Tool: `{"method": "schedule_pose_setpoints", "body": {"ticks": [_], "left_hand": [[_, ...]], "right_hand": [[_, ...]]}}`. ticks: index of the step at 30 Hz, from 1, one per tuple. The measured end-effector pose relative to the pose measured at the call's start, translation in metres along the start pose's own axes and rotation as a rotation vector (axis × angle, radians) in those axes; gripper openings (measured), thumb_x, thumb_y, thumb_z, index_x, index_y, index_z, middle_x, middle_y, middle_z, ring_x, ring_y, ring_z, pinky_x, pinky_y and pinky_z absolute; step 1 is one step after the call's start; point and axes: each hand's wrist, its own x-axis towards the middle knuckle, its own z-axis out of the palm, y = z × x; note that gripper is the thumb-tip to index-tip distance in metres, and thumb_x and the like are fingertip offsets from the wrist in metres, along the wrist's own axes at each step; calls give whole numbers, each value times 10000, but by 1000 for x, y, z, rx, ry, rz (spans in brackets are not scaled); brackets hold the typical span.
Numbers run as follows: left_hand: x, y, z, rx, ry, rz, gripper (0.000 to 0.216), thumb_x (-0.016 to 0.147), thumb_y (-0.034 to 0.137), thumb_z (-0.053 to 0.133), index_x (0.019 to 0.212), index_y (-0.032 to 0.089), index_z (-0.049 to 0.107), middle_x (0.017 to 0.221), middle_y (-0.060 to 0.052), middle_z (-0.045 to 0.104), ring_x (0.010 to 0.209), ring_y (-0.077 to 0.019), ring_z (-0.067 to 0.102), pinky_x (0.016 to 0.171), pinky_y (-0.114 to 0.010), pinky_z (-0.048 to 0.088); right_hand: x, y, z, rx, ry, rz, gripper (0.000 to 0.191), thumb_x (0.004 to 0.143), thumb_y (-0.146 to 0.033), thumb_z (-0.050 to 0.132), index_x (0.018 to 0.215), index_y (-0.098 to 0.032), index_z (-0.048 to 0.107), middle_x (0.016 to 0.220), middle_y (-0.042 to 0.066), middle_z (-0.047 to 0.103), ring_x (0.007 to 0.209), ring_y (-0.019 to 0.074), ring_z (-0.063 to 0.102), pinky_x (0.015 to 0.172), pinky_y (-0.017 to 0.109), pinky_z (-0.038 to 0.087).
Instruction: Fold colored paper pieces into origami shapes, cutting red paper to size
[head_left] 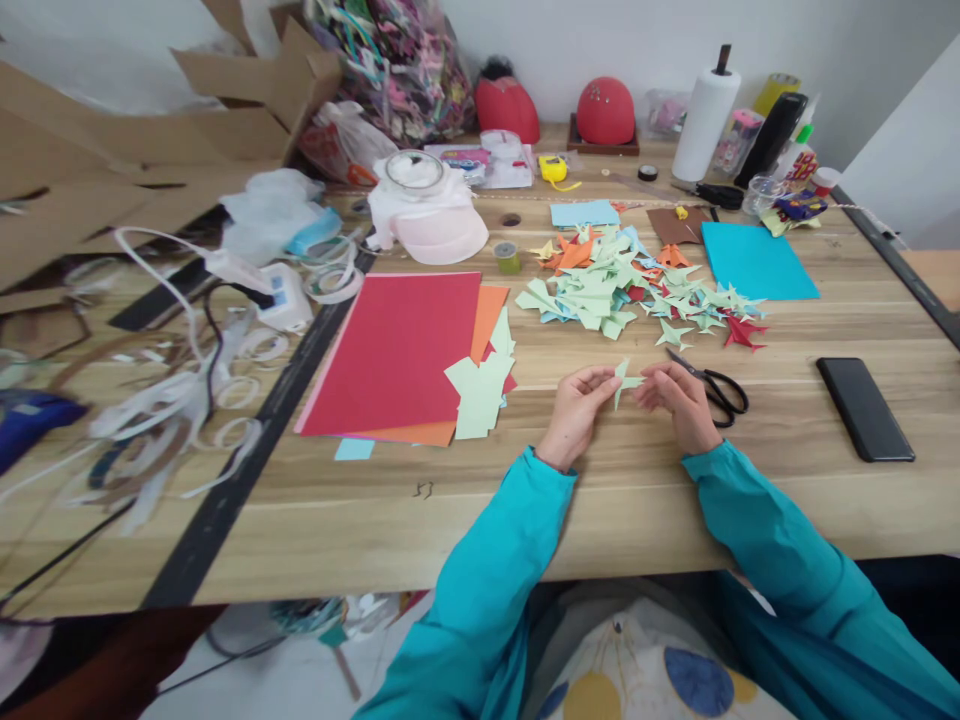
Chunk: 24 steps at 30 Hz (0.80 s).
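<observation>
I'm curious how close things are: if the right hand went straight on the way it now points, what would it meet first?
Most likely the small light green paper piece in the left hand; the right hand may already touch it, as depth is unclear.

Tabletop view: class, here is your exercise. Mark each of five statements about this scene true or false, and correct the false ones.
1. The left hand pinches a pale green paper piece. True.
2. Scissors lie near the right hand. True.
3. The left hand holds a phone. False: the phone lies on the table, right of the scissors.
4. The tape measure is blue. False: the tape measure is yellow.
5. The bright blue paper lies right of the red sheet. True.
</observation>
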Motion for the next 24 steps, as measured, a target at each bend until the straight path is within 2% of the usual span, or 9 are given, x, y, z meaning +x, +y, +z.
{"method": "schedule_pose_setpoints", "body": {"ticks": [5,14,19,24], "left_hand": [[-2,2,2,42,-2,5,314,497,327,869,722,176,712,721,-8,693,664,-116,600,663,-239,448],[-2,2,0,146,-31,56,263,539,321,850,718,170,732,697,-11,691,660,-119,585,666,-245,444],[-4,4,0,186,-47,59,275,548,348,846,703,161,718,673,-3,667,625,-108,559,630,-234,421],[-6,5,2,190,-157,65,289,563,361,843,727,167,707,667,0,662,625,-113,566,647,-245,427]], "right_hand": [[1,7,5,-85,-59,-30,369,655,-492,779,848,-218,624,702,0,680,615,147,621,593,301,510],[-2,12,3,-216,-53,-180,243,774,-436,692,878,-217,673,735,16,667,663,156,608,632,312,508],[-3,11,0,-251,-45,-168,266,780,-465,680,767,-201,651,634,1,636,590,140,578,588,296,490],[-3,5,1,-143,-92,-101,302,741,-496,707,741,-203,631,615,-3,641,559,136,587,569,295,506]]}}
